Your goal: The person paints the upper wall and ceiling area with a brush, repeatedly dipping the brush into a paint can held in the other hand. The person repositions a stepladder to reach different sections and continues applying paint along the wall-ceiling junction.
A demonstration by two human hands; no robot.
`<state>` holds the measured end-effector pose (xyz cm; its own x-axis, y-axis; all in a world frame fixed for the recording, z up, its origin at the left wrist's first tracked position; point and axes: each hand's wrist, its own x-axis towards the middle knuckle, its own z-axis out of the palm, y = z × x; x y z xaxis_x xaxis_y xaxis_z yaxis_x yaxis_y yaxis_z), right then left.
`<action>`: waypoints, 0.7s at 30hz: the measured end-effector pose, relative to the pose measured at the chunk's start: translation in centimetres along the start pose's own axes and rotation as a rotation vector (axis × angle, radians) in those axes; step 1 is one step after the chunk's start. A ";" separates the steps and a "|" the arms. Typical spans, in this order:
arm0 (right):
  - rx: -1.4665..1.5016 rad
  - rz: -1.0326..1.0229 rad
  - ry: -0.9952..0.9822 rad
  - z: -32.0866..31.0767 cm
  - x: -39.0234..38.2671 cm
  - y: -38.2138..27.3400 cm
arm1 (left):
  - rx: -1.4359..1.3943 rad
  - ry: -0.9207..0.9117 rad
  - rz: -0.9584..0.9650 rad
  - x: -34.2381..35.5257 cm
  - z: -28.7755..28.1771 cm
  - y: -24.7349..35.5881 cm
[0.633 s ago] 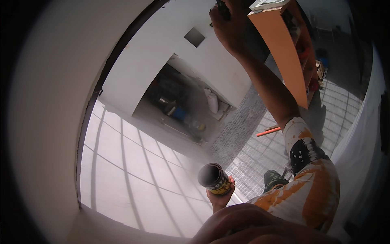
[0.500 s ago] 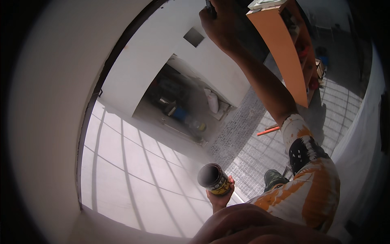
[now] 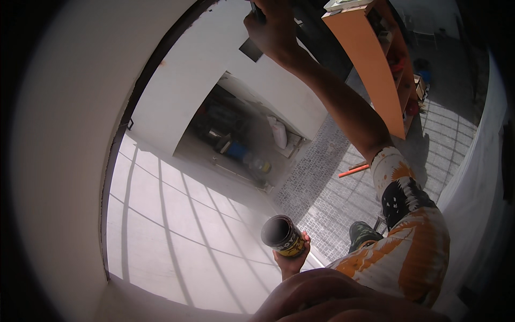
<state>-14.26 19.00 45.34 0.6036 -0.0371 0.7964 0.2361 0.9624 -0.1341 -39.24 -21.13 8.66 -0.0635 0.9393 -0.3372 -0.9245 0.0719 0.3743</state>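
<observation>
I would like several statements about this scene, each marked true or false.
1. The left hand holds a round black-and-yellow metal can. True.
2. The can is covered by a lid. False: its top is open.
3. The right hand grips a partly hidden dark object. True.
4. The right hand touches the can. False: it is near the picture's top edge.
5. A tall orange shelf unit stands in the picture's right half. True.

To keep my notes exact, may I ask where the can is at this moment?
In the head view, the can is low, just right of centre, held in the left hand.
</observation>
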 end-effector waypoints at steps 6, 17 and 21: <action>0.007 -0.105 0.028 0.5 -0.3 -2.5 | 0.003 0.025 0.011 -0.2 0.1 0.0; 0.026 -0.061 -0.087 1.7 -2.1 -8.1 | -0.013 0.064 0.025 -0.9 -0.3 -0.1; 0.088 -0.141 -0.122 1.5 -2.7 -9.6 | -0.023 0.017 0.027 -0.8 -0.8 0.0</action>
<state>-19.29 10.23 45.39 0.4714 -0.1451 0.8699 0.2412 0.9700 0.0311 -39.52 -22.20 8.22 -0.0944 0.9349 -0.3422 -0.9310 0.0389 0.3630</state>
